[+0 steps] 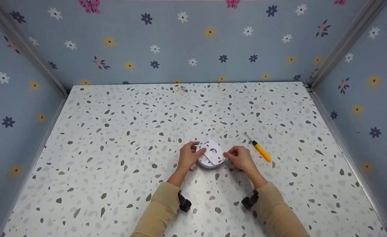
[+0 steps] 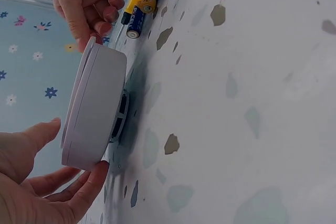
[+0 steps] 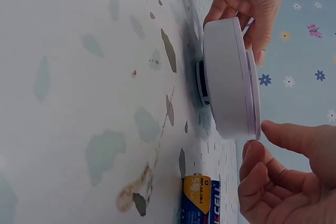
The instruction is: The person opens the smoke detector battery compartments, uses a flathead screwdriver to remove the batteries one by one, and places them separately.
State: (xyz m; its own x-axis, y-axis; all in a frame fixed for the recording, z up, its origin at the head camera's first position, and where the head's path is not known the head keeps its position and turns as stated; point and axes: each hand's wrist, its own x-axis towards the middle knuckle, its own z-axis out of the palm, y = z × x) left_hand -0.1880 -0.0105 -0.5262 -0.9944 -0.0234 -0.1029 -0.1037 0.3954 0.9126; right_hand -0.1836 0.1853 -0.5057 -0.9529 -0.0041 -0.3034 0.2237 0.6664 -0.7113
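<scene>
A person's two bare hands work at a round white device (image 1: 212, 157) toward the near part of the speckled white counter (image 1: 114, 158). The left hand (image 1: 187, 158) has its grip around the device's left side, thumb over the top face and fingers bent under the rim, as the right wrist view shows. The right hand (image 1: 242, 158) has its grip on the opposite side: thumb and forefinger pinch the edge of the thin plate (image 3: 254, 93) on top of the device, and in that same view a narrow gap shows between plate and body. The device's flat face, with small holes and a marking near its middle, is turned up; a narrower slotted base (image 2: 121, 116) shows beneath it, facing the counter. Two blue and orange batteries (image 3: 196, 200) lie side by side on the counter close to the right hand, mostly hidden by it in the head view. A screwdriver (image 1: 262, 151) with a yellow handle lies just right of that hand, its tip pointing away from the person. Tan sleeves (image 1: 162, 204) cover both forearms, and blue walls (image 1: 167, 36) with a flower print rise around the counter.
</scene>
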